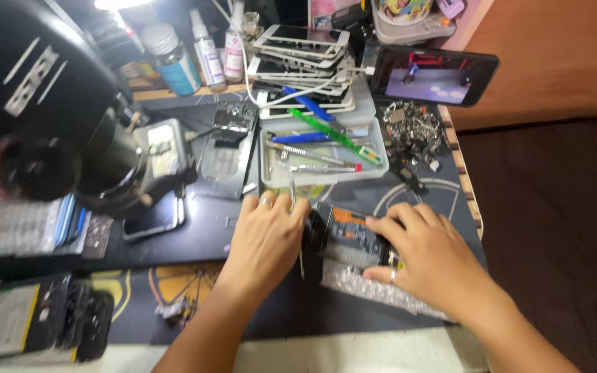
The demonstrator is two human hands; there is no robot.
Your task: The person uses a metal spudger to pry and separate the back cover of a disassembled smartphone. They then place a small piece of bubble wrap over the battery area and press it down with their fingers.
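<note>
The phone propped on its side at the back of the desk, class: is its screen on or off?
On. The propped phone shows a lit, coloured picture on its screen, while the stacked phones beside it show blank screens.

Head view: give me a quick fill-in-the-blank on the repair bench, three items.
1. The left hand holds a thin metal ____ against the opened phone.
2. The right hand rests on the opened phone, which lies on a sheet of ____ wrap.
3. The grey tray of tools sits in front of a ____ of phone screens.

Missing words: tweezers; bubble; stack
</note>
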